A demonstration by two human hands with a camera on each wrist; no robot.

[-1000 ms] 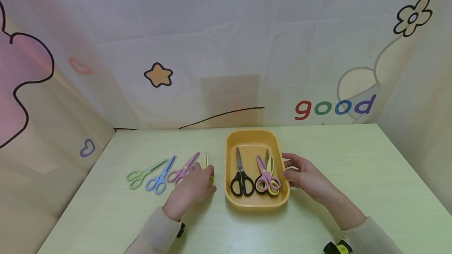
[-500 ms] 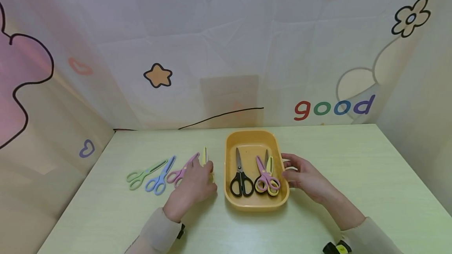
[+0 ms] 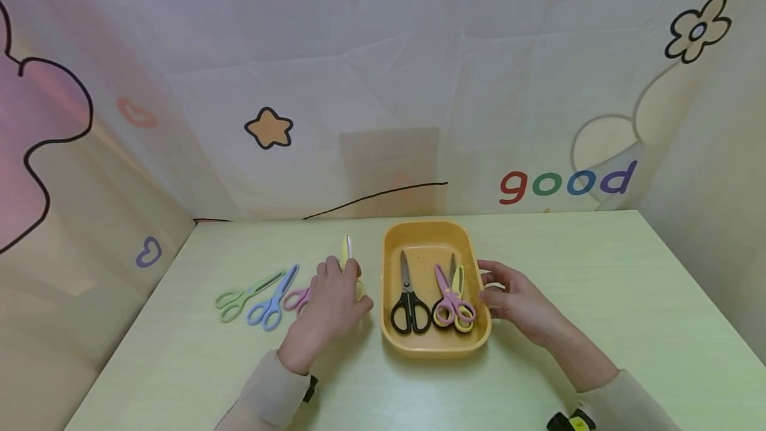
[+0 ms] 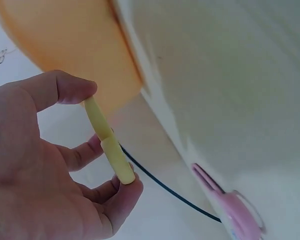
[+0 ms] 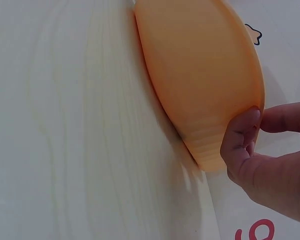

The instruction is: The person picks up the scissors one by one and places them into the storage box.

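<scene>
My left hand [image 3: 328, 304] pinches a pair of yellow scissors [image 3: 346, 249] by the handles, blade end pointing away. In the left wrist view, thumb and fingertips press the two ends of the yellow handles, which sit above the table. Pink scissors [image 3: 296, 299] lie beneath that hand, partly hidden. To their left rest blue scissors [image 3: 272, 301] and green scissors [image 3: 242, 294]. My right hand [image 3: 520, 301] holds the right rim of a yellow tray [image 3: 431, 344]. Inside it are black scissors [image 3: 409, 304], pink scissors [image 3: 445, 294], yellow scissors [image 3: 464, 322] and another dark-handled pair mostly covered.
The pale wooden table [image 3: 568, 245] meets a printed cloth backdrop [image 3: 299, 72] at its far edge. Cloth also hangs along both sides. The tray stands just right of the left hand, its left wall between that hand and the scissors inside.
My left hand has shifted slightly forward and up, bringing the yellow scissors with it and covering more of the pink pair. The right hand and tray stay put.
</scene>
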